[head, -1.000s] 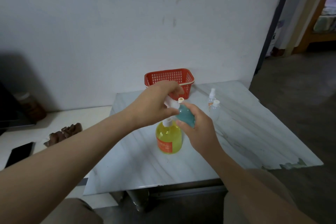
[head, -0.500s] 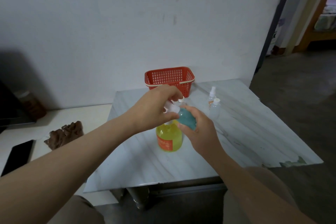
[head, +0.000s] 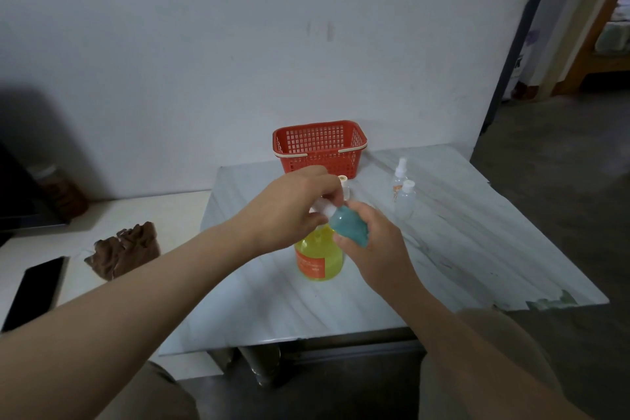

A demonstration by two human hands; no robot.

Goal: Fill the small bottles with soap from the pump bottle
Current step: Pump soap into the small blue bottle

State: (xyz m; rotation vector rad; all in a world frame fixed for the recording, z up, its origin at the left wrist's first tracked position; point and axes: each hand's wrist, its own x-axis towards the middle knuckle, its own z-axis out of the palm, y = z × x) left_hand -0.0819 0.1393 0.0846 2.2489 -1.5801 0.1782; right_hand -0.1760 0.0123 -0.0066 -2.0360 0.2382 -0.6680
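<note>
Left hand lower on pump bottle, right hand gripping teal bottle

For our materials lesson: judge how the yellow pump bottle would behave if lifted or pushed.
The yellow pump bottle looks well filled, so it is probably heavy for its size. Its broad body suggests it resists tipping. On the smooth table it would likely slide.

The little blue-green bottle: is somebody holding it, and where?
Yes. The right hand grips the small teal bottle round its body. The left hand holds the yellow pump bottle by its white pump head.
</note>
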